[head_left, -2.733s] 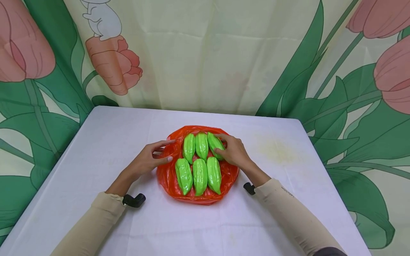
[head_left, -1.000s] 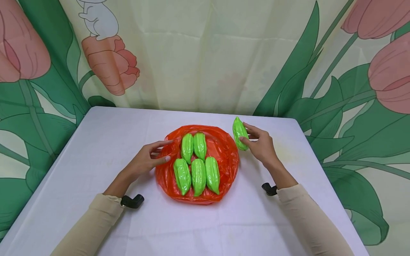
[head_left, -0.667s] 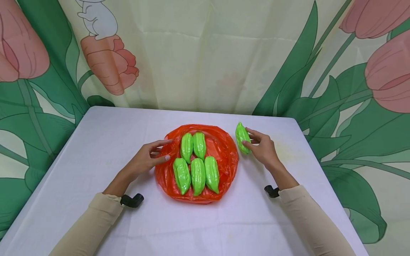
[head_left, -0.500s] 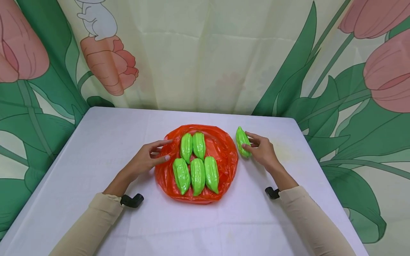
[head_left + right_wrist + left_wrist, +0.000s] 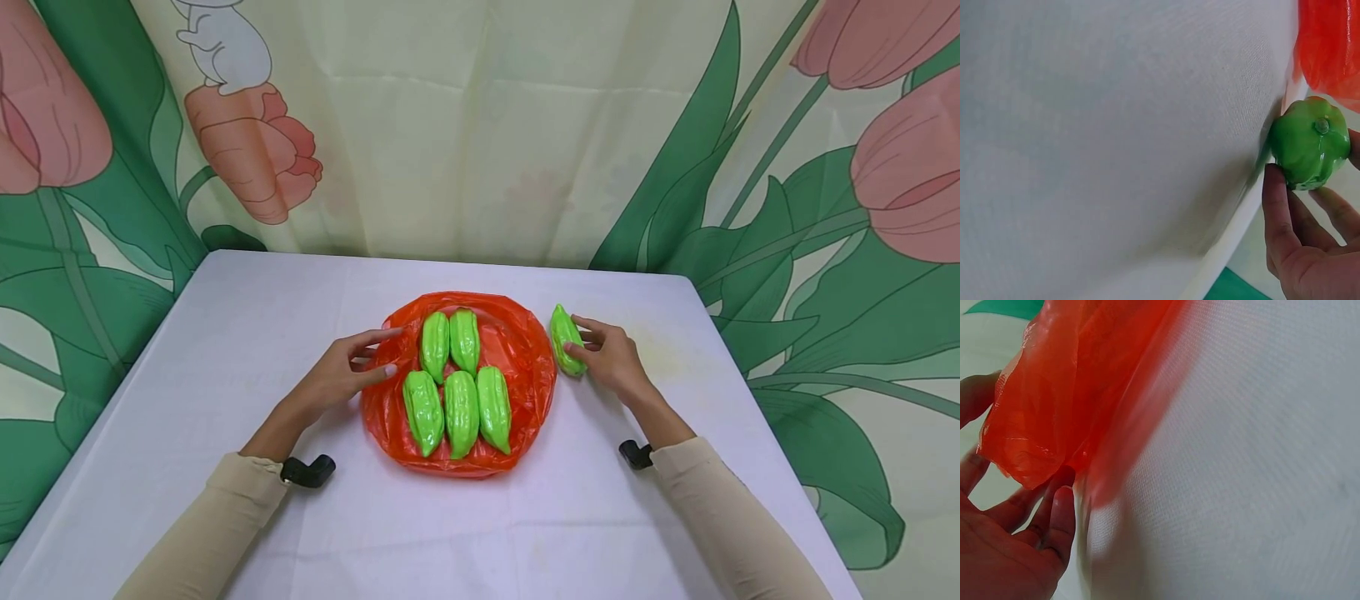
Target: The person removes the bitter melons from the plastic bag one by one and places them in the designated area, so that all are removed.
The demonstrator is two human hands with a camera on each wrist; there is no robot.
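Right hand [image 5: 611, 358]: you grip the green fruit [image 5: 565, 340]
Left hand [image 5: 341, 373]: relaxed, touching red plastic [image 5: 527, 358]
Fruit: towards the bench [image 5: 450, 537] corner, far right
Set-down: likely your step; steady, then release

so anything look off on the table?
Two things: a faint yellowish patch on the white tablecloth, beside the right hand, looks like a stain; and the far row on the red plastic holds two green fruits against three nearer, so it looks lopsided.
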